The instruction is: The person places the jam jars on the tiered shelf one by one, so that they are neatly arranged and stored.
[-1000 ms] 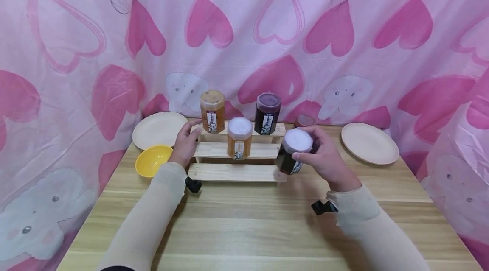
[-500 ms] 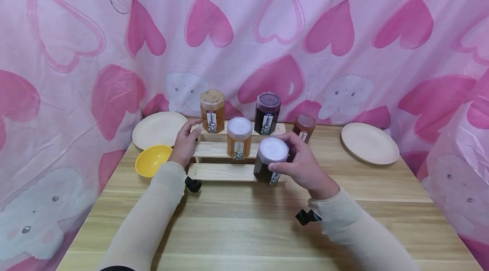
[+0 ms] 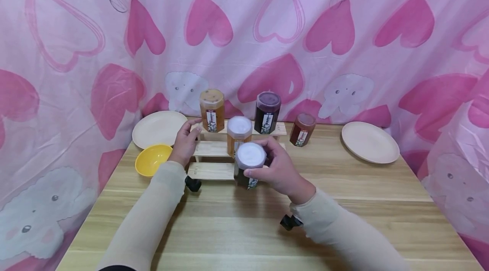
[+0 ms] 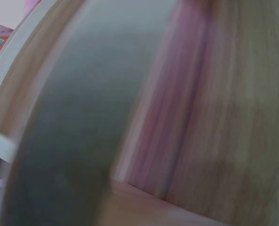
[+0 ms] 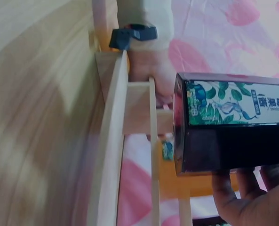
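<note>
My right hand (image 3: 280, 169) grips a dark-filled jar (image 3: 250, 165) with a white lid and a leafy label. The jar hangs in front of and above the lowest shelf of a three-tier wooden rack (image 3: 212, 171); the right wrist view shows a gap between the base of the jar (image 5: 224, 146) and that shelf. At the rack's left end, my left hand (image 3: 184, 143) holds the side by the top shelf. An amber jar (image 3: 239, 129) on the middle shelf is partly hidden behind the held one. On the top shelf stand an orange jar (image 3: 212, 110) and a purple-black jar (image 3: 268, 112).
A red-brown jar (image 3: 303, 130) stands on the table (image 3: 229, 228) right of the rack. Cream plates lie at left (image 3: 158, 131) and right (image 3: 369, 143). A yellow bowl (image 3: 153, 160) sits beside my left forearm. A pink heart-patterned curtain (image 3: 244, 29) hangs behind.
My right hand has carried the dark jar leftward and slightly nearer, from the rack's right end to before its middle. The red-brown jar is now uncovered. My left hand stays put.
</note>
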Action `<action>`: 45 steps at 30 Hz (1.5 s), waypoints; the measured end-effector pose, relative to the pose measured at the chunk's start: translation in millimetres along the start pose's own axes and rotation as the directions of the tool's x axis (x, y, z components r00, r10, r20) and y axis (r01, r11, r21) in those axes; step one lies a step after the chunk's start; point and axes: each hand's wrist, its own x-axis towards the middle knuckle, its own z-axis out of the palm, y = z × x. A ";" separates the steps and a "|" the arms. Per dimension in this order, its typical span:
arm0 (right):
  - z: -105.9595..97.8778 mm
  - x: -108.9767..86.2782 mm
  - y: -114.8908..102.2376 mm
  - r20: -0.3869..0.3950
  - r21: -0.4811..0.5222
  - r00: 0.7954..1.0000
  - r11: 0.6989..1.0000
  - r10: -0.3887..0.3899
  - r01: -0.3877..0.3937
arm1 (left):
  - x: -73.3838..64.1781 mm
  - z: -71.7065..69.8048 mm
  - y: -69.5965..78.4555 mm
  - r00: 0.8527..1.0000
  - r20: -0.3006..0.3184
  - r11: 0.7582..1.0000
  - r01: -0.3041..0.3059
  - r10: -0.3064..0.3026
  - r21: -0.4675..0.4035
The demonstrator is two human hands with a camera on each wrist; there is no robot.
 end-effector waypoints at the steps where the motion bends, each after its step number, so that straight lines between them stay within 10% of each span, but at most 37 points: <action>1: 4.1 0.6 0.2 -0.004 -0.005 1.000 1.000 -0.005 0.005 | -0.4 0.0 0.3 1.000 -0.001 1.000 0.000 0.000 -0.004; 27: 84.9 17.8 11.1 -0.065 -0.004 0.994 0.996 0.085 -0.085 | -0.7 -2.3 1.6 0.999 -0.001 0.997 0.052 -0.052 0.061; 45: 104.8 29.1 22.1 -0.068 -0.094 0.998 0.996 -0.001 -0.006 | -1.2 -1.1 3.2 0.999 0.005 0.999 0.031 -0.031 0.043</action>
